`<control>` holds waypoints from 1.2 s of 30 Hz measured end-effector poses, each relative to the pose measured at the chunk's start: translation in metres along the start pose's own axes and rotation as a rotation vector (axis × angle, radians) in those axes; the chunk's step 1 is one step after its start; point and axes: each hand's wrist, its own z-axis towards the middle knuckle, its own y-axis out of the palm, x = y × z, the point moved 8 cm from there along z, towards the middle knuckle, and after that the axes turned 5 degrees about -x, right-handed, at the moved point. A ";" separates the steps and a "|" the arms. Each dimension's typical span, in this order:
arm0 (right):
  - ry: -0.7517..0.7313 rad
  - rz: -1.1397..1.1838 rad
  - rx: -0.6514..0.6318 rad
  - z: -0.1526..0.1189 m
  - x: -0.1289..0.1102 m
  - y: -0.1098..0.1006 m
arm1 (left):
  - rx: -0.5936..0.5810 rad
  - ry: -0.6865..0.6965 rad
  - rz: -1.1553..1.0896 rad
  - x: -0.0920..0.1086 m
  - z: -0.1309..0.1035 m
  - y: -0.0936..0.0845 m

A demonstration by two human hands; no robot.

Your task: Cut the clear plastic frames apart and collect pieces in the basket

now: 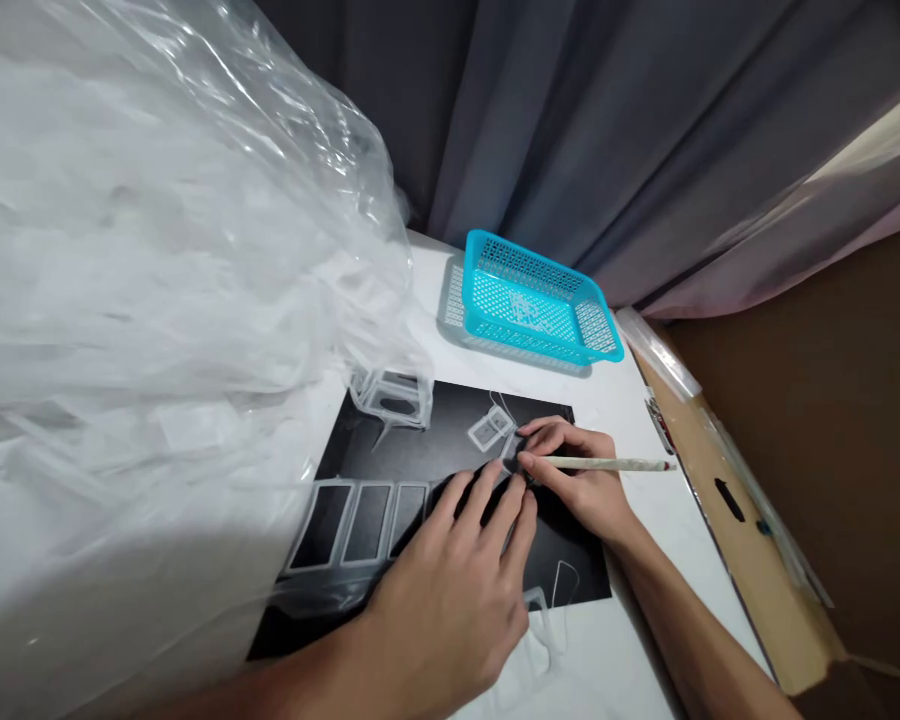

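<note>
My left hand [461, 570] lies palm down over a black mat [405, 455], its fingers stretched out and slightly apart. Its fingertips meet the right hand's fingertips at a small clear-edged piece, mostly covered. My right hand [577, 475] pinches a thin pale stick-like tool [615, 464] with a dark reddish end pointing right; its working tip is hidden by the fingers. Just beyond the fingers are small whitish rectangular frames [491, 428]. Left of my left hand, a row of several pale-rimmed rectangular frames [366, 522] rests on the mat.
A large clear plastic bag [157, 300] of whitish pieces fills the left side. Behind the mat stands a blue plastic basket [544, 300] with small white pieces inside. More clear frames [394, 398] sit at the mat's far left. Grey curtains [540, 120] hang behind the white table [427, 275].
</note>
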 end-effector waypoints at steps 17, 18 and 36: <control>-0.084 -0.057 -0.057 -0.002 -0.013 0.004 | -0.085 0.050 -0.018 0.005 0.003 0.005; -0.081 -0.063 -0.053 -0.002 -0.013 0.003 | -0.087 0.052 -0.014 0.005 0.003 0.005; -0.439 -0.410 -0.092 -0.015 -0.036 0.006 | -0.083 0.119 0.025 0.008 0.005 0.004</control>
